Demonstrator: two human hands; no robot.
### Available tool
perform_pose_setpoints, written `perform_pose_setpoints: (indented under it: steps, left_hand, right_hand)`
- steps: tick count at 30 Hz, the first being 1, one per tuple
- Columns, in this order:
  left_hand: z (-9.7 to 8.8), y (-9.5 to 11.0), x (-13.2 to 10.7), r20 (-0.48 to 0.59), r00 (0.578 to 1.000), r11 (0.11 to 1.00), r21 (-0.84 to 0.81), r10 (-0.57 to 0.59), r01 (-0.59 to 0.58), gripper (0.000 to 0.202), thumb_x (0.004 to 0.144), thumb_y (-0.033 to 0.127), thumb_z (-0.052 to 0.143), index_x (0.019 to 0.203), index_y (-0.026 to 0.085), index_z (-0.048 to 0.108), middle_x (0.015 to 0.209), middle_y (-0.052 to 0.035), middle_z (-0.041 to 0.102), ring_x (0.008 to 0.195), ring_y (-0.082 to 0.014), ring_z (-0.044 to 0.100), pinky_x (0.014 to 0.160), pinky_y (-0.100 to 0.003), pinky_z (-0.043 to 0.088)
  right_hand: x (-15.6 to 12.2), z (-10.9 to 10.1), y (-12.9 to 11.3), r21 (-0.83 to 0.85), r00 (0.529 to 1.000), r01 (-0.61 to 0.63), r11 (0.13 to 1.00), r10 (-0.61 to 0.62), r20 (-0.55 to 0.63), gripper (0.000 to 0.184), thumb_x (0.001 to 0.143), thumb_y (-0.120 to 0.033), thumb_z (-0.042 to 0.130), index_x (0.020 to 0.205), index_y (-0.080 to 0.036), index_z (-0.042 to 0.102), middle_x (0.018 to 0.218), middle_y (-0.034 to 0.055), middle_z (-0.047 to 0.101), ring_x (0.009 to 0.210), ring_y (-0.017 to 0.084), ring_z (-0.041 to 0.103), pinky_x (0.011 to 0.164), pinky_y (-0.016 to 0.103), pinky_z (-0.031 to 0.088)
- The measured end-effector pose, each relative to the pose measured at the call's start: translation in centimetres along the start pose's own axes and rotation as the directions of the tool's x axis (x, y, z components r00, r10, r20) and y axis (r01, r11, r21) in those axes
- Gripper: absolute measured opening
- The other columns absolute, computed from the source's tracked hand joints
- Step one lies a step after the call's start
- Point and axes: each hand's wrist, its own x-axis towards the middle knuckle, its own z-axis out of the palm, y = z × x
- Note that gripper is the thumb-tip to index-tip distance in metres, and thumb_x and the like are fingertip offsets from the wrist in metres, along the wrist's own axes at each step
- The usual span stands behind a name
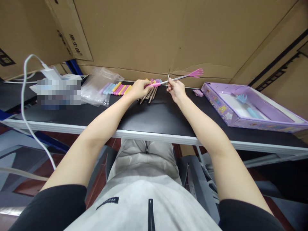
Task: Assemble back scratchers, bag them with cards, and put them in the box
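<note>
A back scratcher (195, 73) with a pink claw head, a metal rod and a pink handle is held between my two hands above the black tabletop. My left hand (140, 89) is closed around its pink handle. My right hand (176, 89) pinches the metal rod near its middle. Below and behind my left hand lies a bunch of metal rods (151, 95) with coloured claw heads, partly hidden by the hand. A row of coloured handles (117, 88) in purple, blue, yellow and pink lies left of that hand.
A purple display box (223, 110) at the right holds a blue back scratcher (252, 110). Small pink cards (198, 92) lie beside it. Clear plastic bags (96, 86) and a white plug with its cable (51, 72) are at the left. Cardboard (154, 35) walls the back.
</note>
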Motion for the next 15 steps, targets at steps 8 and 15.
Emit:
perform_pose_setpoints:
  steps: [8,15]
  left_hand:
    - [0.2,0.7,-0.2,-0.035,0.998,0.998,0.034,0.056,-0.055,0.032,0.103,0.038,0.054,0.101,0.016,0.078,0.088,-0.0106,0.073,0.088,-0.0267,0.065,0.083,-0.037,0.044]
    - [1.4,-0.6,0.4,-0.122,0.984,0.986,-0.089,0.129,-0.14,0.034,0.104,0.047,0.055,0.09,0.021,0.072,0.077,-0.0059,0.069,0.082,-0.0237,0.062,0.076,-0.033,0.046]
  right_hand:
    - [-1.1,0.8,-0.7,0.132,0.994,-0.09,0.987,0.098,-0.055,0.036,0.103,-0.018,0.065,0.074,-0.021,0.043,0.056,-0.0097,0.044,0.047,0.004,0.037,0.052,0.016,0.036]
    - [-1.7,1.9,-0.2,0.097,0.994,-0.109,0.989,0.109,0.005,0.042,0.095,-0.033,0.081,0.075,-0.021,0.046,0.053,-0.0106,0.046,0.044,0.004,0.038,0.048,0.016,0.034]
